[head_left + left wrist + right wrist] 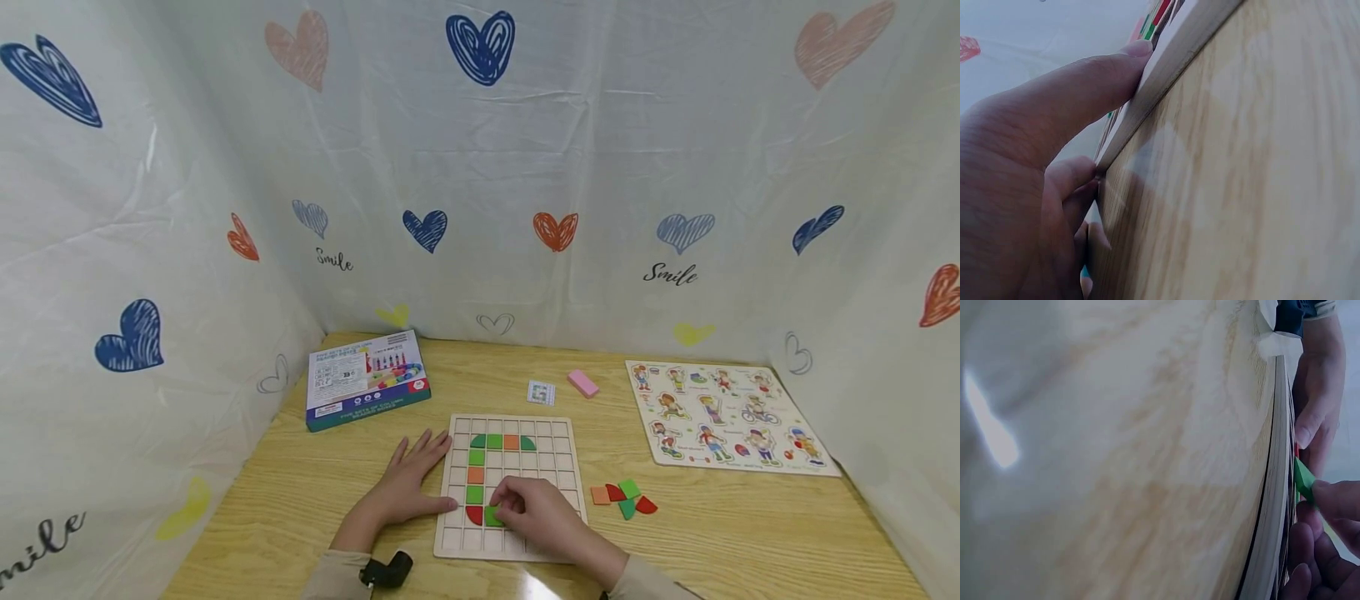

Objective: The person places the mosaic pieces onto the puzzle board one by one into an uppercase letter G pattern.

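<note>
A wooden grid board [455, 543] lies on the table. Green, orange and red tiles run along an upper row and down a left column, ending in a red quarter-circle tile [474, 516]. Right of that red tile, my right hand [542, 515] pinches a green square tile [492, 517] between thumb and finger; in the right wrist view the green tile [1303, 481] is tilted at the board's surface. My left hand [405, 487] lies spread at the board's left edge. Its thumb [1094, 84] touches that edge in the left wrist view.
Several loose tiles [627, 497] lie right of the board. Behind it are a small pattern card [541, 392] and a pink block [582, 383]. A boxed set [367, 379] sits at the back left, a picture puzzle board [731, 417] at the right. A heart-printed curtain [480, 167] surrounds the table.
</note>
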A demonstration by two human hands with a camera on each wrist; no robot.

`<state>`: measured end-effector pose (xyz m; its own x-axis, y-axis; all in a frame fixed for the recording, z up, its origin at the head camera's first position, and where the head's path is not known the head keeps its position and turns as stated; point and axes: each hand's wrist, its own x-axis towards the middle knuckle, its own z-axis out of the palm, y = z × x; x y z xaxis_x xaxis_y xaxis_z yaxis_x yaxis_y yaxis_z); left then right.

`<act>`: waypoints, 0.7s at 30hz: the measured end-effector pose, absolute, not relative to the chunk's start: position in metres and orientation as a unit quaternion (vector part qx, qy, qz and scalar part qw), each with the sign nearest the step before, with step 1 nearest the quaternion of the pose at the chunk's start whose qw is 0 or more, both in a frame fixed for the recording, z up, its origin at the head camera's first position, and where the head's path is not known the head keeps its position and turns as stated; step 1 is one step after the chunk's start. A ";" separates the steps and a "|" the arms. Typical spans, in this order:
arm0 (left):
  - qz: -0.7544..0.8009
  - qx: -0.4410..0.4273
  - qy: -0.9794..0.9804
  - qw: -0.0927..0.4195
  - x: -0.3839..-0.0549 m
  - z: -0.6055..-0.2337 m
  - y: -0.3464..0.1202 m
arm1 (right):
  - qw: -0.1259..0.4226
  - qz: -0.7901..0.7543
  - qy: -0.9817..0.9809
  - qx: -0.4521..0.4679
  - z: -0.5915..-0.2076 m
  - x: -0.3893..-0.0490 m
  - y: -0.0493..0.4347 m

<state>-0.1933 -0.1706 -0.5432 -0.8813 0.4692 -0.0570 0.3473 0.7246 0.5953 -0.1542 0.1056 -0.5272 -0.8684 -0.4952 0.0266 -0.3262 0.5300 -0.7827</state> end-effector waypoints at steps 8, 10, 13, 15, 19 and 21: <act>0.300 0.220 0.923 0.103 -0.193 -0.543 -0.171 | 0.116 -0.390 0.880 -0.244 -0.523 -0.154 0.103; 0.300 0.220 0.923 0.103 -0.193 -0.543 -0.171 | 0.118 -0.384 0.882 -0.247 -0.522 -0.154 0.104; 0.301 0.219 0.922 0.103 -0.193 -0.543 -0.171 | 0.115 -0.375 0.884 -0.254 -0.523 -0.154 0.104; 0.301 0.219 0.922 0.104 -0.193 -0.543 -0.171 | 0.111 -0.370 0.886 -0.257 -0.523 -0.154 0.104; 0.301 0.221 0.922 0.102 -0.194 -0.544 -0.171 | 0.105 -0.367 0.888 -0.256 -0.524 -0.154 0.103; 0.299 0.222 0.922 0.101 -0.194 -0.546 -0.172 | 0.106 -0.369 0.887 -0.255 -0.525 -0.154 0.103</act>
